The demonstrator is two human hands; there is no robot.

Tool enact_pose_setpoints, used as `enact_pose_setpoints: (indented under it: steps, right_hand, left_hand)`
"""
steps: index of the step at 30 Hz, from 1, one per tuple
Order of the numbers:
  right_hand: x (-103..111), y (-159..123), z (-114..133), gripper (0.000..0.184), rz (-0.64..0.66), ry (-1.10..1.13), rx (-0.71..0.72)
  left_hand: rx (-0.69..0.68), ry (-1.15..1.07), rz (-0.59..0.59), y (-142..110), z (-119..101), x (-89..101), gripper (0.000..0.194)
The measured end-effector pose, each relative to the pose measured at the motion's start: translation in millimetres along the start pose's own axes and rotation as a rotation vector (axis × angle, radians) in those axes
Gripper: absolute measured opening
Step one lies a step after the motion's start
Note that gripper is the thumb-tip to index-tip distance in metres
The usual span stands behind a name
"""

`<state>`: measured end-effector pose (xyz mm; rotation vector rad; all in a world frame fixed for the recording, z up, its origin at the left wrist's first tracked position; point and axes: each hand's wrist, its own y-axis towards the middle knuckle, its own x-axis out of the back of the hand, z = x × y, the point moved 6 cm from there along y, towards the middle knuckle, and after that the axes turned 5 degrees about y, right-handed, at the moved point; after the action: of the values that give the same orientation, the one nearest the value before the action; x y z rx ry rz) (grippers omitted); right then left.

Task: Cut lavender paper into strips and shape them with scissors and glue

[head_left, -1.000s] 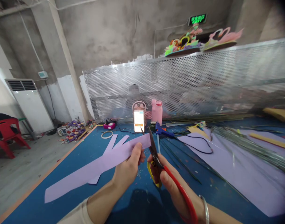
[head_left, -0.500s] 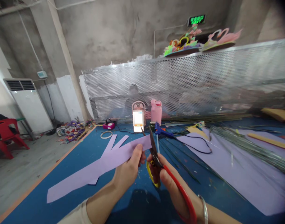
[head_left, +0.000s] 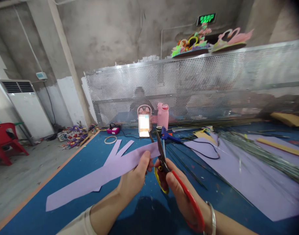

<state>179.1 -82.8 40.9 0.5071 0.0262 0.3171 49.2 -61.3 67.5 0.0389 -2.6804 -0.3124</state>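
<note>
1. A person pinched a purple paper strip (head_left: 102,176) in the left hand (head_left: 137,171), thumb on the near face and fingers curled behind, above a blue worktable (head_left: 73,163).
2. The right hand (head_left: 180,192), a silver bracelet (head_left: 213,218) at its wrist, gripped red-and-yellow-handled scissors (head_left: 163,160), blades parted at the strip's far right end.
3. A crooked cut looked the likeliest mishap: the short end sat near the blades while the long tail hung out to the left, and any sag or twist there could have tilted the edge.
4. A nicked finger was another risk, since the left thumb and fingertips sat near the blades; a slip of the strip through that single pinch could have brought them closer.
5. The strip slanted upward from lower left, its longer part beyond the left hand and its short end between the two hands, just beside the right hand's fingers. Whether its lower left end touched the tabletop could not be told.
6. Behind the strip, other purple paper strips (head_left: 115,151) lay on the table, near a roll of tape (head_left: 110,140).
7. Beyond the right hand lay a blue glue gun (head_left: 172,137), with a large purple sheet (head_left: 261,189) farther to the right.
</note>
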Motion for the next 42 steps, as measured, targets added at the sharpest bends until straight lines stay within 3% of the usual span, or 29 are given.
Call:
enact_pose_setpoints:
  steps: [21, 27, 33, 42]
  right_hand:
    - [1.8, 0.3, -7.9, 0.046, -0.012, 0.051, -0.081]
    - [-3.0, -4.9, -5.9, 0.053, 0.115, 0.026, 0.005]
    - [-5.4, -12.3, -15.9, 0.057, 0.177, 0.072, -0.016]
    - [-5.4, -8.6, -12.8, 0.051, 0.146, 0.077, -0.049]
  left_hand:
    - [-0.018, -0.045, -0.02, 1.1, 0.9, 0.3, 0.044]
    - [-0.017, -0.068, -0.063, 1.9, 4.2, 4.3, 0.047]
    - [0.045, -0.112, -0.181, 1.3, 9.9, 12.9, 0.051]
    - [-0.069, -0.02, -0.142, 1.6, 7.4, 7.3, 0.047]
